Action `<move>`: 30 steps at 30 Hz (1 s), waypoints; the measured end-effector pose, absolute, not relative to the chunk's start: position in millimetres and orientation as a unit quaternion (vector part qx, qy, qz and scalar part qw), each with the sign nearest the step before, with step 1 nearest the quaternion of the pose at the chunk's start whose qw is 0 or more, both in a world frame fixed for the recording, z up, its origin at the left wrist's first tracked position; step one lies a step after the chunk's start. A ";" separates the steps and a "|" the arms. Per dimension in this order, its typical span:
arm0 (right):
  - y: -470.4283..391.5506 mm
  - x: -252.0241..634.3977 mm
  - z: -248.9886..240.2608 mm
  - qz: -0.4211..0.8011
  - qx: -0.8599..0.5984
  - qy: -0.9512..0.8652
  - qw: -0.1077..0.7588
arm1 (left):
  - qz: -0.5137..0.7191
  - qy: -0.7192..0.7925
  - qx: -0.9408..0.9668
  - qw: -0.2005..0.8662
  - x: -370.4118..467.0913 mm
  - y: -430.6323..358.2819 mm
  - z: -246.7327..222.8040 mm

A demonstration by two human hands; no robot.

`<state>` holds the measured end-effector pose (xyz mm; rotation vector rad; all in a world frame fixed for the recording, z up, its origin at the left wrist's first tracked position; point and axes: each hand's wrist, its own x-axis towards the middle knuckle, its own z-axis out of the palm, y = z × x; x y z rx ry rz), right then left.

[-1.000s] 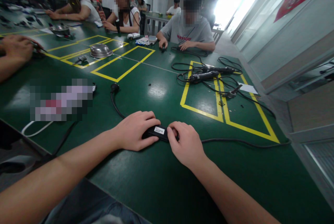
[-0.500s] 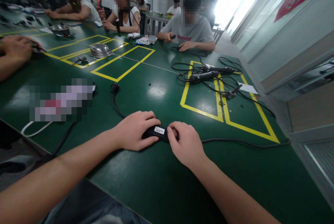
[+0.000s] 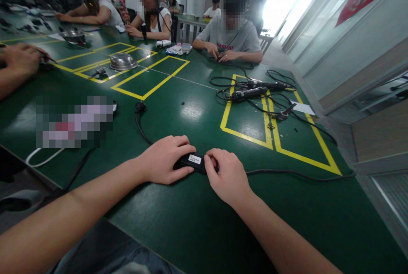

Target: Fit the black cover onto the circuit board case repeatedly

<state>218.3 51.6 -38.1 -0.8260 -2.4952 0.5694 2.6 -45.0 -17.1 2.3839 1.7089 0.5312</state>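
Observation:
Between my two hands lies a small black box with a white printed label, low on the green table. My left hand is closed around its left end, thumb and fingers on opposite sides. The other end is gripped by my right hand, with thumb and fingertips pressed together there. From behind my left hand a black cable runs up to a plug. Another black cable leads away to the right from beside my right hand. My palms hide both ends of the box.
Several black handheld tools with cords lie within yellow tape outlines at the right. A metal bowl sits further back. At the left are a blurred-out pinkish object and a co-worker's hand. Another person works across the table.
My hands and the black box look unmoved. The person across the table has lowered one hand, bringing it closer to the other.

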 end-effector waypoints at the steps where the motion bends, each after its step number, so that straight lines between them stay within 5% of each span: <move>1: 51.5 218.3 -37.9 0.206 -0.299 -0.904 0.224 | 0.177 0.572 0.797 0.081 2.7 -45.1 -16.8; 30: 51.3 218.1 -37.5 0.201 -0.299 -0.906 0.223 | 0.178 0.573 0.796 0.082 3.1 -44.8 -15.4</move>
